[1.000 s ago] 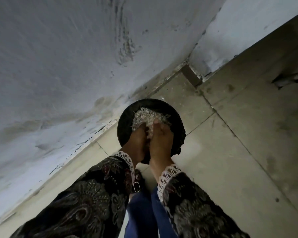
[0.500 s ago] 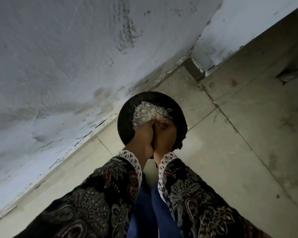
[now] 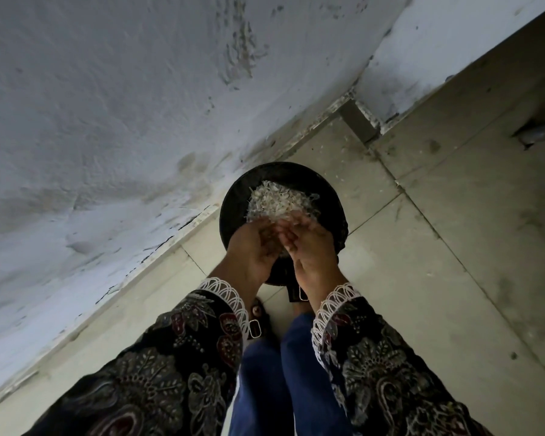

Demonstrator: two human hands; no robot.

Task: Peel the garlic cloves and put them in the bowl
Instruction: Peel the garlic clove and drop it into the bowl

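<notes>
The left hand (image 3: 254,247) and the right hand (image 3: 309,243) are raised side by side above the near half of a round black container (image 3: 233,202) that stands on the pale tiled floor (image 3: 422,278). The palms are turned toward each other and the fingertips of both hands meet over a heap of whitish dry garlic skins (image 3: 280,201). The fingers of the left hand are curled inward, and some pale flakes show between them, so it seems to hold a little of this material. The fingers of the right hand are bent too and touch the near edge of the heap, but I cannot tell whether they pinch something or only rest there. The heap fills the far and middle part of the black container; single garlic cloves I cannot make out in it. The container is close to the rough grey-white wall (image 3: 123,105) on the left, almost at the joint between wall and floor. Both arms wear dark floral sleeves with white lace cuffs (image 3: 224,294), and below them are the blue trouser legs (image 3: 283,372). Near the cuffs two dark sandals with metal buckles (image 3: 255,328) stand on the tiles, just near of the container.
</notes>
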